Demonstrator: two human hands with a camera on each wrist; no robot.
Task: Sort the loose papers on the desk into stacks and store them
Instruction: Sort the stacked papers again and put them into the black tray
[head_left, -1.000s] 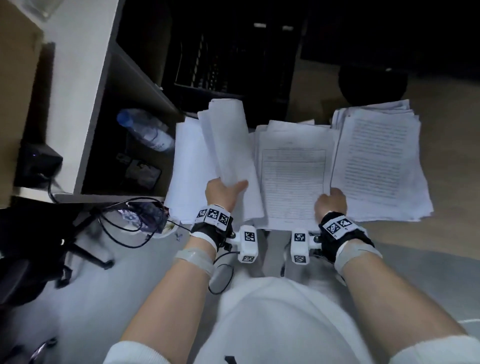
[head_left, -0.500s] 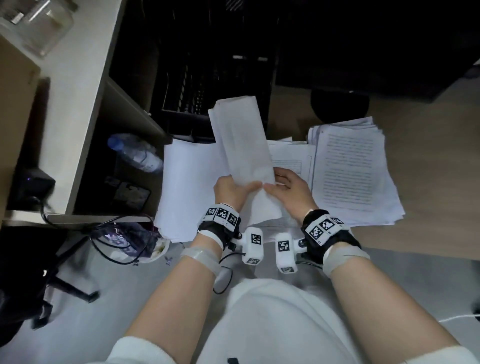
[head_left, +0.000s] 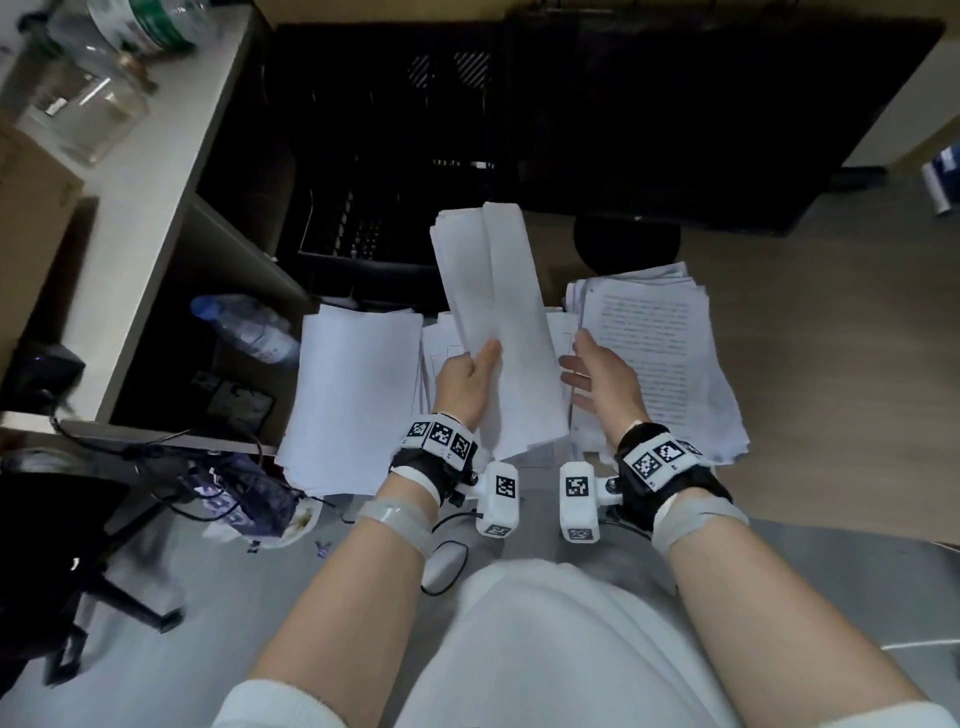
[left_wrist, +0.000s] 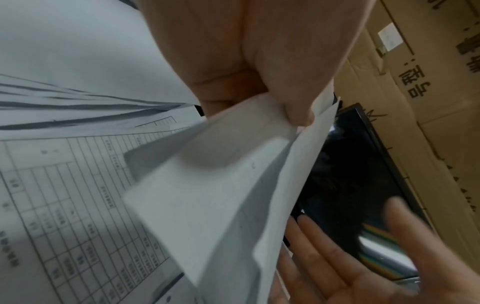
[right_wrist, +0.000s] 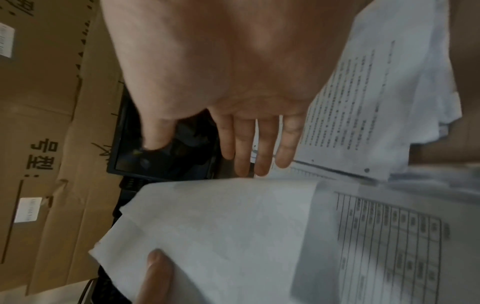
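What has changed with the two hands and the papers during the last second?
The left hand holds the folded bundle of papers throughout and has raised it higher above the desk. The right hand left the middle stack, touched the bundle briefly, then let go; it is now open beside it. The blank stack, the table-form stack and the printed stack stayed in place.
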